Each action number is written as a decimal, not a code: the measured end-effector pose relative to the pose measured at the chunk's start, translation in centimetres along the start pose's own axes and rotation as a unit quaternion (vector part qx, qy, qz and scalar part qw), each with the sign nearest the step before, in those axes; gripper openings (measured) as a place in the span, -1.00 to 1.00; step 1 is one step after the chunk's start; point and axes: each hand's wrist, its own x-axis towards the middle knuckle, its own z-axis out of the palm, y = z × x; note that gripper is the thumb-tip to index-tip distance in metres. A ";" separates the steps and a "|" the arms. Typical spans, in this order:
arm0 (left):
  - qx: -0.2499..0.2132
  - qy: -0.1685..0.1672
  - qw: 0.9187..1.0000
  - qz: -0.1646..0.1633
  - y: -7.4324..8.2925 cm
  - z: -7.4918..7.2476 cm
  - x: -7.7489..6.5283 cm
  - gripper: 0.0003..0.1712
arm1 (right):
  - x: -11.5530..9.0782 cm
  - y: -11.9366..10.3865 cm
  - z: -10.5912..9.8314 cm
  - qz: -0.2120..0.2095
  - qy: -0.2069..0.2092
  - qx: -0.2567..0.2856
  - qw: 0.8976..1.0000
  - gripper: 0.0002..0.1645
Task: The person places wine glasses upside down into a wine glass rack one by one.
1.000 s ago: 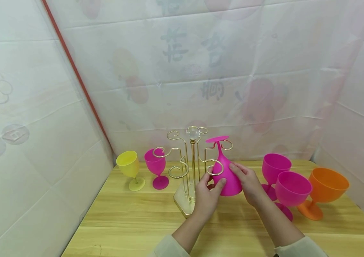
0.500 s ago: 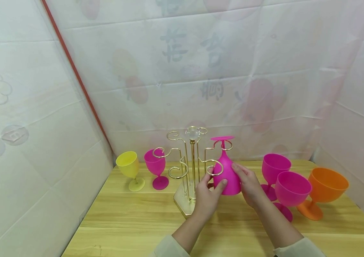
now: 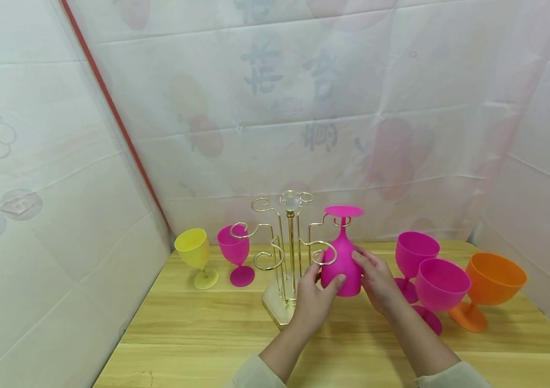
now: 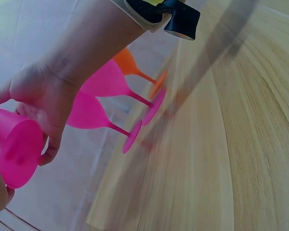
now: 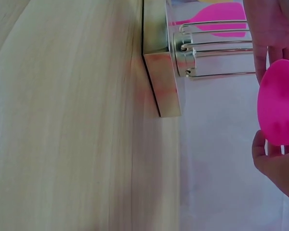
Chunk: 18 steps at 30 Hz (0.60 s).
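A pink goblet (image 3: 343,267) is upside down at the right side of a gold wire rack (image 3: 291,253). Its round foot (image 3: 344,211) sits over a curled hook (image 3: 342,222), with the stem inside the curl. My left hand (image 3: 315,296) holds the bowl from the left, thumb across its front. From the right, my right hand (image 3: 376,277) grips the same bowl, fingers partly hidden behind it. In the left wrist view the goblet's open mouth (image 4: 21,154) faces the camera. The right wrist view shows both hands round the bowl (image 5: 282,103), beyond the rack's base (image 5: 161,72).
Two pink goblets (image 3: 418,253) and an orange goblet (image 3: 496,277) stand upright at right. A yellow goblet (image 3: 193,248) and another pink goblet (image 3: 234,245) stand behind the rack to the left. Other hooks (image 3: 269,256) stick out around the rack. Fabric walls enclose the wooden table (image 3: 197,339).
The goblet has shifted slightly right and straightened from a tilt to nearly vertical. Its stem has moved into the hook's curl. Both hands keep their hold.
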 end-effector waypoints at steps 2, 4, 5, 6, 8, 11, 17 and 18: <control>0.003 -0.002 1.000 0.004 -0.1 0.0 0.0 -0.24 | 0.0 0.0 0.0 -0.009 -0.007 0.006 1.000 -0.26; 0.008 -0.004 1.000 0.007 -0.2 0.0 0.0 -0.24 | 0.0 0.0 0.0 -0.017 -0.012 0.010 1.000 -0.26; 0.012 -0.004 1.000 0.008 -0.2 0.0 0.0 -0.24 | 0.0 0.0 0.1 -0.020 -0.013 0.011 1.000 -0.26; 0.017 -0.004 1.000 0.009 -0.3 0.0 0.0 -0.25 | 0.0 0.1 0.1 -0.023 -0.011 0.012 1.000 -0.26; 0.025 -0.002 1.000 0.013 -0.3 0.0 0.0 -0.29 | 0.1 0.1 0.1 -0.025 -0.007 0.010 1.000 -0.27; 0.036 0.004 0.999 0.018 -0.4 0.0 -0.1 -0.31 | 0.3 0.2 0.0 -0.022 0.002 0.001 1.000 -0.26; 0.061 0.011 0.998 0.016 -0.5 0.2 -0.2 -0.32 | 0.6 0.5 -0.1 -0.024 0.013 -0.034 0.999 -0.26; 0.065 0.011 0.998 0.013 -0.5 0.2 -0.2 -0.33 | 0.6 0.6 -0.1 -0.025 0.014 -0.040 0.999 -0.26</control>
